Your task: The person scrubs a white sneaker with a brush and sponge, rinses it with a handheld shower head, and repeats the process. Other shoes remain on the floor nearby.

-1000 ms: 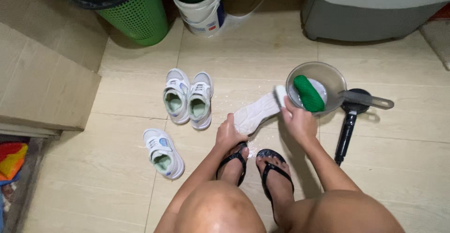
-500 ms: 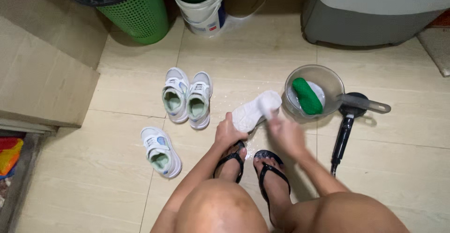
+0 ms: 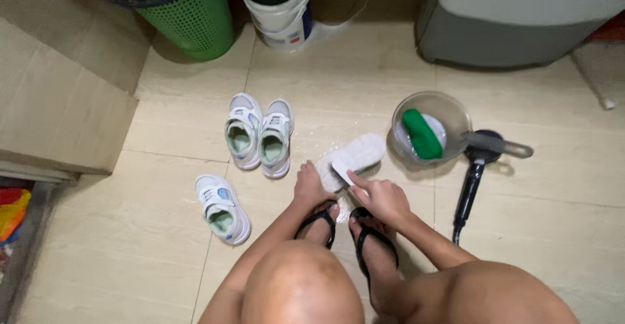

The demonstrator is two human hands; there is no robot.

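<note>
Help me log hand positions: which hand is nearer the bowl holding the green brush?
Right. The right hand works on the upturned shoe, down-left of the bowl; the left hand holds the shoe's far end, farther away.

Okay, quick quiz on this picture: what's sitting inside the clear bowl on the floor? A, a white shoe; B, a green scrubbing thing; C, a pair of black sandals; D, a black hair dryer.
B: the clear bowl holds a green scrubber lying at a slant in it, while the black hair dryer lies on the tiles beside the bowl and the shoes stand apart on the floor.
</note>
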